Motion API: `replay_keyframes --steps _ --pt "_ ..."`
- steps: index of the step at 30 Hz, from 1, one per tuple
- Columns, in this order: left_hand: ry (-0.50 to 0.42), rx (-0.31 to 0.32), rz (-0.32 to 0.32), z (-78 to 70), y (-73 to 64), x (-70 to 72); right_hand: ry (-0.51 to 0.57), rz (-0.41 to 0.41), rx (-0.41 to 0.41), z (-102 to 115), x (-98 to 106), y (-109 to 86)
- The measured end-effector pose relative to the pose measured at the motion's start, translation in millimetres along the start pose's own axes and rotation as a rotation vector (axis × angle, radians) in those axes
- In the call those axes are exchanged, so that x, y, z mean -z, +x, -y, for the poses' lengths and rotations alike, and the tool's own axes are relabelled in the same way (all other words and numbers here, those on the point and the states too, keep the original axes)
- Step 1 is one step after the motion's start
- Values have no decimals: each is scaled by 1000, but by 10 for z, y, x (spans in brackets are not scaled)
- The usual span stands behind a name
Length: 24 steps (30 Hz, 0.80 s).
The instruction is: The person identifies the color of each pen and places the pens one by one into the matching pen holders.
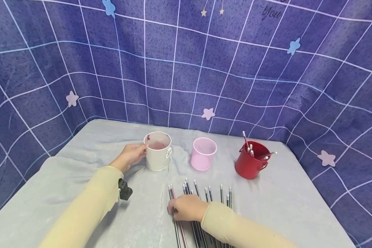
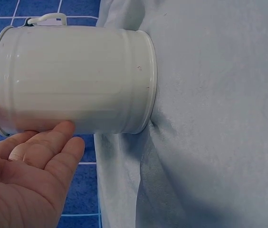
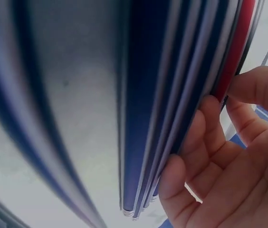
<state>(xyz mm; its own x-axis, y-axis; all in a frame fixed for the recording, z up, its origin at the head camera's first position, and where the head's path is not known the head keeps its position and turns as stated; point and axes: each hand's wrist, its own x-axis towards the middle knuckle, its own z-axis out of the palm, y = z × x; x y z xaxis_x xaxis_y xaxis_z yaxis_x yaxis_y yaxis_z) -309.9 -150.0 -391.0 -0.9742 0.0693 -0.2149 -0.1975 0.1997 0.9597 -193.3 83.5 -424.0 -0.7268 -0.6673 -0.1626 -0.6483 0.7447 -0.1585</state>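
My left hand [image 1: 131,156] is at the left side of a white metal bucket [image 1: 157,161], its thumb at the rim and its fingers along the outer wall. The left wrist view shows those fingers against the bucket's side, below a small handle loop. Over the left end of a row of dark striped pencils [image 1: 197,189] is my right hand [image 1: 189,207]. It pinches at a red pencil [image 3: 236,52] and a dark pencil [image 1: 176,234] beside it. The pencils lie with white eraser ends pointing away from me, and the hand and sleeve cover parts of several.
A pink cup [image 1: 201,162] stands right of the white bucket. Farther right, a red bucket [image 1: 246,168] holds several pencils, leaning at different angles. Grey cloth [image 1: 136,213] covers the table, with a blue gridded curtain [image 1: 186,79] behind it. Reddish marks show inside the white bucket.
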Motion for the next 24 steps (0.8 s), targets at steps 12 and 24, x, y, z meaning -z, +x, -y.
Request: replay_keyframes --steps 12,24 --pt "-5 -19 6 23 0 1 78 -18 -109 4 1 18" --pt "0 1 -3 24 23 21 77 -101 -141 -76 19 -10"
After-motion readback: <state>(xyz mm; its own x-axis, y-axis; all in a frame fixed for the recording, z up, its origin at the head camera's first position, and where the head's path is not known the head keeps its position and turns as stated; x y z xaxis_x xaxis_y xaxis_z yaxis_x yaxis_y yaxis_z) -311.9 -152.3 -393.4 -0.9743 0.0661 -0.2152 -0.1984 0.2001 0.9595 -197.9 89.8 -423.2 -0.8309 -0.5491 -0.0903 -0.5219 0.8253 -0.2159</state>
